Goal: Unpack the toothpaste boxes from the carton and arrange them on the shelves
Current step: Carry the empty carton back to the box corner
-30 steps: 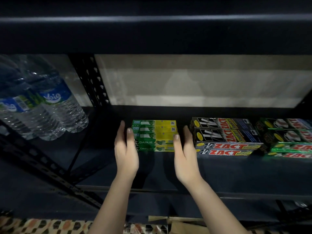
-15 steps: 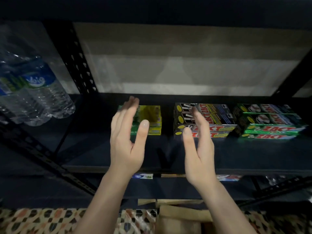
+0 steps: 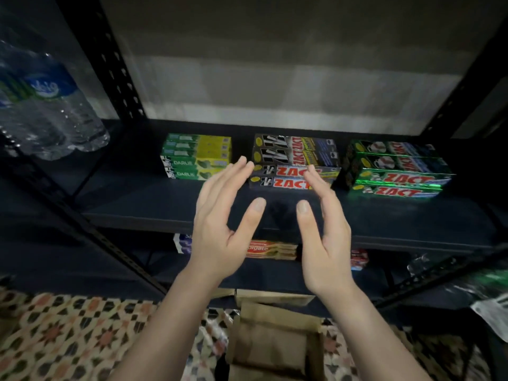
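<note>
Two hands hang in front of the dark shelf [image 3: 165,213] in the head view, palms turned toward each other, fingers straight and a little spread, with nothing held in either. The left hand [image 3: 220,224] sits ahead of the shelf's front edge, its fingertips reaching up toward the gap between two stacks of boxes; the right hand [image 3: 324,237] is just beside it, its fingertips overlapping the lower front of the middle stack in the picture, though whether they touch it cannot be told.

On that shelf stand three stacks of toothpaste boxes, all lying flat. The green and yellow Darlie boxes [image 3: 196,155] are toward the shelf's left, beyond and left of the left hand and apart from it. The black and red Zact boxes [image 3: 295,160] are in the shelf's middle, directly beyond both hands. The green Zact boxes [image 3: 395,166] are toward the shelf's right, well clear of the right hand.

Under the shelf, on a lower level, red Colgate boxes [image 3: 272,250] show between the two wrists. Below the shelf and between the forearms, the brown carton [image 3: 275,339] stands with its flaps up on a patterned floor [image 3: 68,331]. Left of the shelf, past a perforated upright, are clear water bottles [image 3: 46,105].
</note>
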